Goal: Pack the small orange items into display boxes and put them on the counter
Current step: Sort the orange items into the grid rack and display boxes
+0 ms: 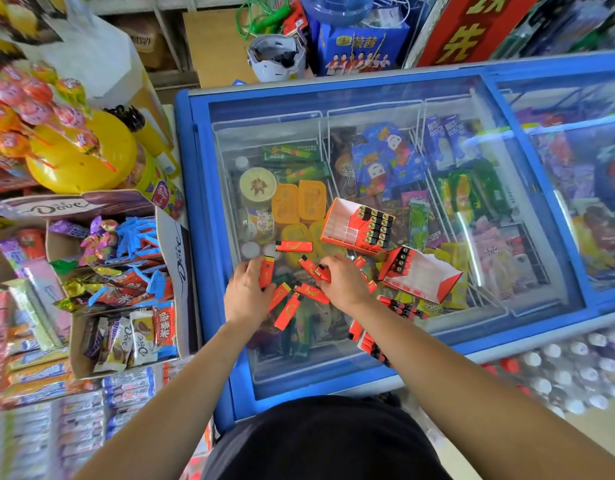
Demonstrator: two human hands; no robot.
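Two orange display boxes lie on the freezer lid (299, 368), right of centre: far box (358, 225) part filled, near box (420, 273) askew, few in. Loose orange lighters (294, 246) scattered mid-lid and toward the near edge. Left grip (250, 289) curled round one lighter (266, 271); right grip (340, 282) pinching at least one more. Risks: right forearm lies over a cluster (368, 344) by the near edge, so a sweep could knock them off. Slick glass; askew box may spill when lifted.
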